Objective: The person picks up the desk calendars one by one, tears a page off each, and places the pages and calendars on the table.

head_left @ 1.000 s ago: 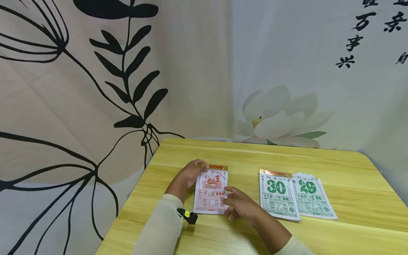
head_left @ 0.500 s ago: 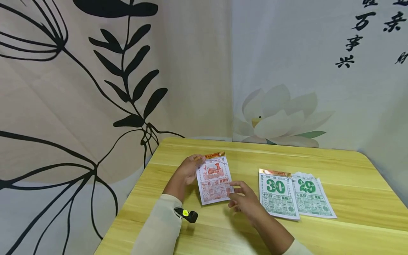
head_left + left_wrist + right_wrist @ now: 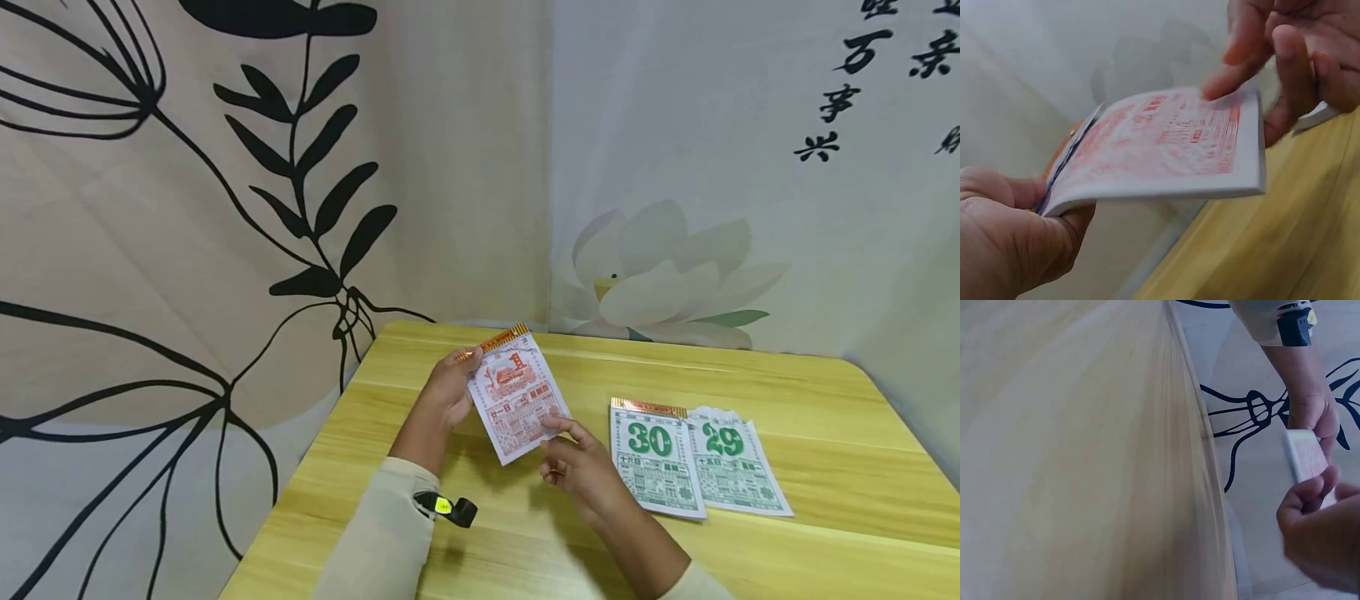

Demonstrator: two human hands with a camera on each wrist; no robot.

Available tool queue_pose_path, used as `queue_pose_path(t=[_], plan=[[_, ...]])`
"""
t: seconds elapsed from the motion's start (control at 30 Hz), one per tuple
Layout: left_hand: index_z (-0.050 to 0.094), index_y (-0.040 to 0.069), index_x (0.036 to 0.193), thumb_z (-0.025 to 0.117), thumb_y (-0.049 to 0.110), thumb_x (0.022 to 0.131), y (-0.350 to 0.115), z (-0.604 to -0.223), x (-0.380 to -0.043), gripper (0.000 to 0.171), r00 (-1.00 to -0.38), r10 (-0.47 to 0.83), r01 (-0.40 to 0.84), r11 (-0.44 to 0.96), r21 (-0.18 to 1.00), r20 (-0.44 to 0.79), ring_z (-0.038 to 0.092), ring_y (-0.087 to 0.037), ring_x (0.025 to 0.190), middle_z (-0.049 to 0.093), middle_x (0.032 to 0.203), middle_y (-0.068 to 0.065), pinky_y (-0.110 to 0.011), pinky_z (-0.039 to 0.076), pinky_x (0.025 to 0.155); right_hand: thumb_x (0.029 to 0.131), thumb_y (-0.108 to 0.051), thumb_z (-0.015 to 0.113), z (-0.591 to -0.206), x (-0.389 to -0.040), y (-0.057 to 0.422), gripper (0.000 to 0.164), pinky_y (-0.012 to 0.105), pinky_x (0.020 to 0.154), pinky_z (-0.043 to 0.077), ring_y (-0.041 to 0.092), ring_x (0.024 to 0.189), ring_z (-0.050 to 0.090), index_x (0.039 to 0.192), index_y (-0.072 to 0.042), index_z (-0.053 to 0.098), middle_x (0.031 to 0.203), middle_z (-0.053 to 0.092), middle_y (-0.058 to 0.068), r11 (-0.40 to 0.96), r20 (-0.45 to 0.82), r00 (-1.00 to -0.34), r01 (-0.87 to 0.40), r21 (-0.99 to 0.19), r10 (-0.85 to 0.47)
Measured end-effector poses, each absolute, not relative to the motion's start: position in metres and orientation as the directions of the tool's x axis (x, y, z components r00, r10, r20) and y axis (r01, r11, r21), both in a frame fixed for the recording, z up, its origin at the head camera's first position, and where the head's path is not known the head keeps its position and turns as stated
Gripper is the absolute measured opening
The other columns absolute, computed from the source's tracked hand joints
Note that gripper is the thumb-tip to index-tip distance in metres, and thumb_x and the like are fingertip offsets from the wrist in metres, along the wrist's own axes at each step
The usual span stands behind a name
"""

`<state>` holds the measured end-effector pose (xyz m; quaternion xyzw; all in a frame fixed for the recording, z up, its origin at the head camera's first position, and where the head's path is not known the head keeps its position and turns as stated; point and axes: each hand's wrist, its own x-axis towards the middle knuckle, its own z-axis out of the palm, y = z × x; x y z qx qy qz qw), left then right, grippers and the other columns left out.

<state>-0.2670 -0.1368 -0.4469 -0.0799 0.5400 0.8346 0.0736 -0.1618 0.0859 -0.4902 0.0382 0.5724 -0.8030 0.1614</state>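
The tabletop [image 3: 847,433] carries a green 30 pad [image 3: 656,462] just beside the right forearm [image 3: 648,542], which might brush it askew. The red calendar pad [image 3: 521,392] is held tilted in the air. I see the left hand [image 3: 450,387] pinching it by one top corner, so it could twist loose. The right hand [image 3: 581,467] meets a lower corner, gripping or not I can't tell; one fingertip [image 3: 1213,90] may crease the top sheet [image 3: 1147,137]

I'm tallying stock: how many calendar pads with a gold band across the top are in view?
2: the red-printed pad in the left hand, and the green-printed pad marked 30 lying on the table. Any others beneath would be hidden.
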Motion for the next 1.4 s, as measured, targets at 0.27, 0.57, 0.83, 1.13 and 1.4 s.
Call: queue_pose_path(t=[0.27, 0.57, 0.83, 1.13, 1.4], plan=[[0.055, 0.002, 0.135, 0.056, 0.022, 0.115, -0.118, -0.452, -0.258, 0.029, -0.978, -0.042, -0.157, -0.5, 0.852, -0.205, 0.074, -0.017, 0.107, 0.071, 0.122, -0.009, -0.027, 0.065, 0.091, 0.102, -0.001, 0.069, -0.486, -0.154, 0.074, 0.058, 0.021, 0.07, 0.054, 0.01, 0.071, 0.062, 0.158, -0.006, 0.055, 0.114, 0.057, 0.006, -0.197, -0.166, -0.948, 0.223, -0.955, -0.27], [0.054, 0.004, 0.138, 0.057, 0.024, 0.115, -0.11, -0.456, -0.254, 0.031, -0.975, -0.085, -0.137, -0.503, 0.853, -0.207, 0.074, -0.017, 0.107, 0.07, 0.123, -0.009, -0.027, 0.065, 0.09, 0.093, 0.007, 0.076, -0.489, -0.153, 0.067, 0.04, 0.02, 0.057, 0.047, 0.009, 0.062, 0.053, 0.132, 0.003, 0.072, 0.09, 0.065, 0.002, -0.241, -0.161, -0.986, 0.169, -0.956, -0.053], [0.051, 0.003, 0.142, 0.058, 0.022, 0.115, -0.1, -0.455, -0.247, 0.035, -0.981, -0.095, -0.104, -0.479, 0.871, -0.169, 0.073, -0.018, 0.109, 0.069, 0.127, -0.012, -0.027, 0.064, 0.091, 0.1, -0.006, 0.078, -0.49, -0.154, 0.07, 0.024, 0.025, 0.061, 0.055, 0.011, 0.069, 0.06, 0.121, 0.004, 0.077, 0.109, 0.066, 0.004, -0.167, -0.217, -0.969, 0.196, -0.966, 0.12], [0.053, 0.009, 0.133, 0.061, 0.024, 0.114, -0.093, -0.453, -0.247, 0.025, -0.98, -0.131, -0.074, -0.46, 0.885, -0.15, 0.074, -0.015, 0.096, 0.072, 0.114, -0.007, -0.026, 0.064, 0.079, 0.103, -0.013, 0.074, -0.49, -0.152, 0.074, 0.027, 0.024, 0.06, 0.055, 0.011, 0.078, 0.059, 0.126, 0.002, 0.076, 0.104, 0.061, 0.001, -0.151, -0.232, -0.959, 0.207, -0.966, 0.164], [0.054, 0.008, 0.14, 0.062, 0.026, 0.113, -0.093, -0.455, -0.248, 0.033, -0.979, -0.139, -0.074, -0.454, 0.888, -0.152, 0.075, -0.016, 0.096, 0.073, 0.114, -0.006, -0.026, 0.064, 0.08, 0.109, -0.015, 0.066, -0.489, -0.147, 0.07, 0.026, 0.028, 0.067, 0.06, 0.016, 0.067, 0.068, 0.133, -0.003, 0.066, 0.096, 0.065, 0.004, -0.362, -0.117, -0.993, 0.107, -0.926, 0.008]])
